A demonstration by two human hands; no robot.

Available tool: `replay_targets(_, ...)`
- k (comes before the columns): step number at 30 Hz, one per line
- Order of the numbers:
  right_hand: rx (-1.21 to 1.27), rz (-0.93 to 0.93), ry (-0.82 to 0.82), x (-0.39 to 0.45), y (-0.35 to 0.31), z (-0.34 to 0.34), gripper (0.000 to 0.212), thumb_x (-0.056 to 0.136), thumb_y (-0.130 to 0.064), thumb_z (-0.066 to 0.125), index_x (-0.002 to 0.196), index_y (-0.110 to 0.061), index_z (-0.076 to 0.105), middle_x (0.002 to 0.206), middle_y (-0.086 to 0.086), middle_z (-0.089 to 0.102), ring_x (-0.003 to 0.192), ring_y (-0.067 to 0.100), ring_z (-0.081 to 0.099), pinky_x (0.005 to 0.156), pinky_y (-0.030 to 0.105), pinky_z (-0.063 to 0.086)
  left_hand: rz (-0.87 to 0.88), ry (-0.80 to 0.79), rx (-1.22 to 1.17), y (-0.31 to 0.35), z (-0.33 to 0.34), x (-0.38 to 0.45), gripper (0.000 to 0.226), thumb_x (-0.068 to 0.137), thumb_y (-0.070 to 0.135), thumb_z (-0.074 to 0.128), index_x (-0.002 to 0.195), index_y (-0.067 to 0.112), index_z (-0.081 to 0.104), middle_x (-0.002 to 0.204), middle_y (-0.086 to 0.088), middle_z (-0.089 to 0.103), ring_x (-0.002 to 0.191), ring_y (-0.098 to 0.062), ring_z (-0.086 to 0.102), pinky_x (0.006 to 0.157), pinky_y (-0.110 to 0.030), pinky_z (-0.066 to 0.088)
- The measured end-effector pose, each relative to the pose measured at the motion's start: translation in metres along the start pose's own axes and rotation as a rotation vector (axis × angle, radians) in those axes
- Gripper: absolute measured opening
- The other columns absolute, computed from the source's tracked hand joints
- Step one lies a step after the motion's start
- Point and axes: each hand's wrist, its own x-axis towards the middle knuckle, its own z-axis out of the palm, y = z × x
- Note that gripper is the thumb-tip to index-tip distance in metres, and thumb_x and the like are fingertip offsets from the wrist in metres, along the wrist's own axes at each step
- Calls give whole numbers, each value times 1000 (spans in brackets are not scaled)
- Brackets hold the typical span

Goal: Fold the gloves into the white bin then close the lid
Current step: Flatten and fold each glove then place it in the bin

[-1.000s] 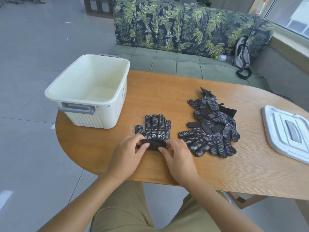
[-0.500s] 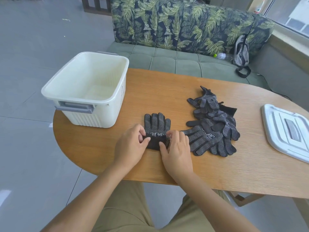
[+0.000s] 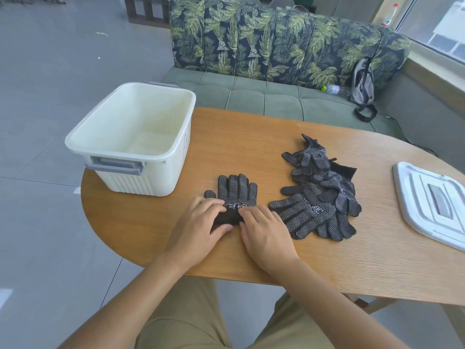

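Note:
A black glove with white dots lies flat on the wooden table, fingers pointing away from me. Its cuff is folded up over the palm. My left hand holds the folded cuff's left end, fingers on top and thumb at the near edge. My right hand holds the right end the same way. Right of it lies a loose pile of several more dotted gloves. The open white bin stands at the table's left end with nothing in it. Its white lid lies flat at the table's right edge.
A green sofa with a leaf-print back runs behind the table, with a water bottle and a grey bag on it. The bin has a grey handle facing me. Bare wood lies between bin and gloves.
Both hands took the glove's cuff at the near edge and folded it forward over the palm. The hands now sit further up on the glove. The pile, bin and lid stayed put.

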Motion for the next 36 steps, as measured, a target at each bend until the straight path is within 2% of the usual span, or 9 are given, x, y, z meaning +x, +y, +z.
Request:
replay_targets(7,152,77,12,-2,-1,-4,20,97,-24,46,106,-15,62,94,-2,64,95,23,58,81,39,50,26,1,27,3,-8,0,30,83,29,76,110,23,63,106,12,67,106,-15,53,87,-31,48)
replay_targets(12,361,184,-52,-4,6,-7,34,92,-39,60,122,-23,55,107,-8,62,104,10,54,91,27,46,-95,29,-74,6,-9,3,21,86,30,74,104,25,66,94,17,63,97,-12,56,78,-37,51)
replay_targets(18,593,428,-92,15,9,-14,19,90,-43,64,102,-29,65,84,-11,60,81,5,56,75,21,44,-306,54,-228,9,-10,8,29,86,43,72,111,31,64,96,8,63,93,-10,60,80,-34,49)
replay_targets(21,649,494,-130,30,12,-16,15,90,-40,65,92,-25,67,65,-13,54,65,-1,52,61,11,37,-494,107,-319,11,-7,17,32,79,45,79,103,35,60,84,12,69,76,-9,63,67,-31,46)
replay_targets(23,631,518,-171,38,13,-15,17,91,-41,64,89,-23,66,63,-12,53,61,-1,49,56,12,36,-583,110,-336,12,-5,23,34,76,48,79,99,36,57,80,9,69,71,-11,64,64,-31,46)
replay_targets(26,614,572,-208,47,15,-10,21,89,-45,64,91,-24,64,68,-13,55,65,1,50,54,15,31,-613,117,-267,16,-4,29,35,77,47,77,101,34,56,86,8,68,77,-16,64,69,-32,50)
replay_targets(29,543,612,-227,53,14,-7,28,87,-51,63,97,-24,61,76,-12,57,73,12,58,60,28,45,-572,145,-210,19,-6,33,31,81,38,77,102,29,56,91,13,60,85,-11,59,68,-29,42)
replay_targets(32,418,580,-164,51,8,-8,33,88,-51,62,108,-27,54,96,-7,57,85,17,59,70,37,54,-481,153,-146,17,-4,32,23,86,32,74,101,32,57,103,15,53,93,-7,58,69,-30,48)
replay_targets(36,219,245,40,41,9,-1,22,92,-39,60,107,-22,61,105,-5,56,97,19,56,65,37,53,-350,147,-16,13,4,28,8,92,28,68,99,29,68,107,16,56,93,-11,58,62,-28,44)
